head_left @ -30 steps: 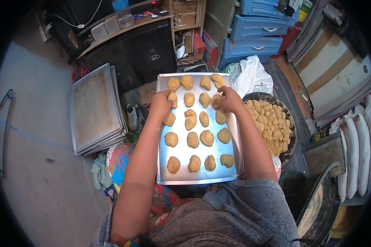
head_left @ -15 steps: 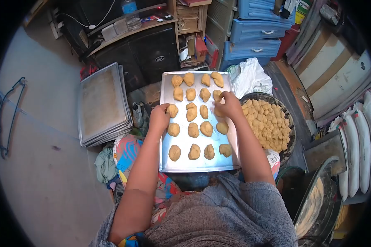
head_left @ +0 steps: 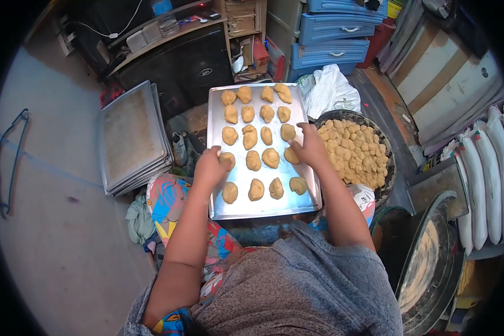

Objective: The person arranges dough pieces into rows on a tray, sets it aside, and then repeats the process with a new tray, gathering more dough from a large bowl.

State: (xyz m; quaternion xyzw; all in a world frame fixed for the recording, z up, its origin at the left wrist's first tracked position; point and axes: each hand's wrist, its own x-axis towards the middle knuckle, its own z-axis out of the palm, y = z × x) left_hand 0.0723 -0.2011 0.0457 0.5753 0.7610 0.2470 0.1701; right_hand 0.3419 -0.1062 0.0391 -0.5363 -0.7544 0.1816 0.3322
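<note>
A silver metal tray [head_left: 263,205] lies across my lap, with rows of tan dough pieces [head_left: 270,158] spaced over it. At the tray's left edge is my left hand [head_left: 211,166], its fingers apart and the fingertips touching a dough piece [head_left: 226,161] in the fourth row. My right hand [head_left: 311,147] reaches over the right edge with fingers spread, near dough pieces [head_left: 288,133] of the right column. Both thumbs point inward over the tray. Neither hand has lifted a piece off it.
A round dark basin [head_left: 395,176] heaped with dough pieces stands at the right, behind my right forearm. Stacked trays [head_left: 131,140] lean at the left. A white plastic bag [head_left: 336,92], blue drawers [head_left: 336,31] and a large round pan [head_left: 431,280] surround the spot.
My left hand has moved from the third-row piece down to the fourth-row one. My right hand has shifted outward, uncovering pieces in the right column. The camera view has shifted slightly.
</note>
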